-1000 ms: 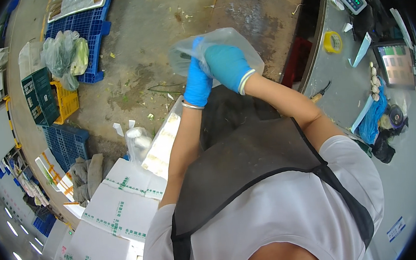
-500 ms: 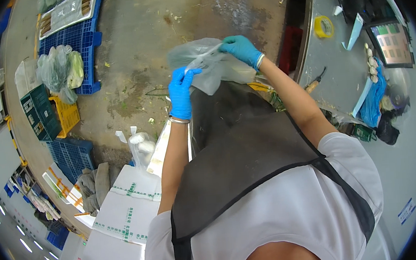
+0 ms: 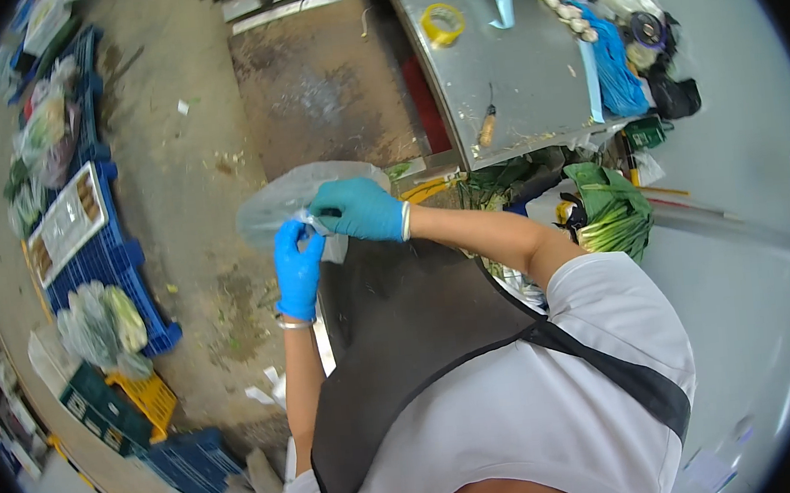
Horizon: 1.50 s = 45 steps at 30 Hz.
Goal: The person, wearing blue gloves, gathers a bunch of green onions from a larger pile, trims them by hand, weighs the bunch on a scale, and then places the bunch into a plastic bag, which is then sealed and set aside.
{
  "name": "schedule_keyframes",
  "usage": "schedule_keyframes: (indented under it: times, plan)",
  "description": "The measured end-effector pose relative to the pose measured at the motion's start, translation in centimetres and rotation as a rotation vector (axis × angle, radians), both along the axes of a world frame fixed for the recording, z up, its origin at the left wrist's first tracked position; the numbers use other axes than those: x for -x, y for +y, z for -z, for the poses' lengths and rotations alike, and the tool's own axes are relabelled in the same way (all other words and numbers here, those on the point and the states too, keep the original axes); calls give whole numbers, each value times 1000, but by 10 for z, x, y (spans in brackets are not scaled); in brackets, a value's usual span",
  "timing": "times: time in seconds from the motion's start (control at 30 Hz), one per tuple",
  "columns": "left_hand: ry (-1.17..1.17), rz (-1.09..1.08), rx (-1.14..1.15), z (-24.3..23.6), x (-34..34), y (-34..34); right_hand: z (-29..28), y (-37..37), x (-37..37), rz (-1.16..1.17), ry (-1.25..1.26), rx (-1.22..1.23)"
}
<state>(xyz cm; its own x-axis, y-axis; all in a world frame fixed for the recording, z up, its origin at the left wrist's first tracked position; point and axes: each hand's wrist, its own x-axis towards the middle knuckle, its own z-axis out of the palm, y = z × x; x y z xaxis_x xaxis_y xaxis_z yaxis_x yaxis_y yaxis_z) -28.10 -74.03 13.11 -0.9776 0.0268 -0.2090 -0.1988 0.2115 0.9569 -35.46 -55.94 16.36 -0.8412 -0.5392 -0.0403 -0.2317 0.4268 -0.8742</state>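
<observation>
A clear plastic bag (image 3: 269,204) hangs in front of my dark apron, its gathered edge bunched up between my two hands. My left hand (image 3: 298,272), in a blue glove, pinches the bunched plastic from below with thumb and fingers. Just above and to the right, my right hand (image 3: 361,212), in a teal glove, is closed over the same gathered part. The hands nearly touch. What the bag holds, if anything, cannot be made out.
To the right stands a metal table (image 3: 530,75) with yellow tape (image 3: 442,24), a wooden-handled tool (image 3: 487,128) and blue ties (image 3: 612,63). Leafy greens (image 3: 606,209) lie below it. At left, blue pallets (image 3: 125,270) carry bagged vegetables beside a yellow crate (image 3: 150,399).
My hands have come together at the bag's gathered edge; before, they were apart, stretching it. The view has turned, so the table and greens show more.
</observation>
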Motion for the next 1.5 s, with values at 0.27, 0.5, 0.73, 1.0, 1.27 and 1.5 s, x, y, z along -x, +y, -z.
schedule_keyframes:
  times: [0.27, 0.5, 0.73, 1.0, 1.27, 1.5]
  plan:
    - [500, 383, 100, -173, 35, 43, -36, 46, 49, 520, -58, 273]
    - [320, 187, -469, -257, 107, 104, -105, 159, 52, -49, 144, 106]
    - [702, 192, -255, -306, 190, 205, -173, 289, 119, 331, 172, 258]
    - [374, 365, 17, -276, 317, 349, -91, 426, 100, -410, 180, -228]
    - [-288, 383, -37, -50, 477, 493, -64, 556, 247, -396, -133, -215]
    - [-444, 161, -391, 58, 543, 593, 37, 620, 445, 390, 404, -465]
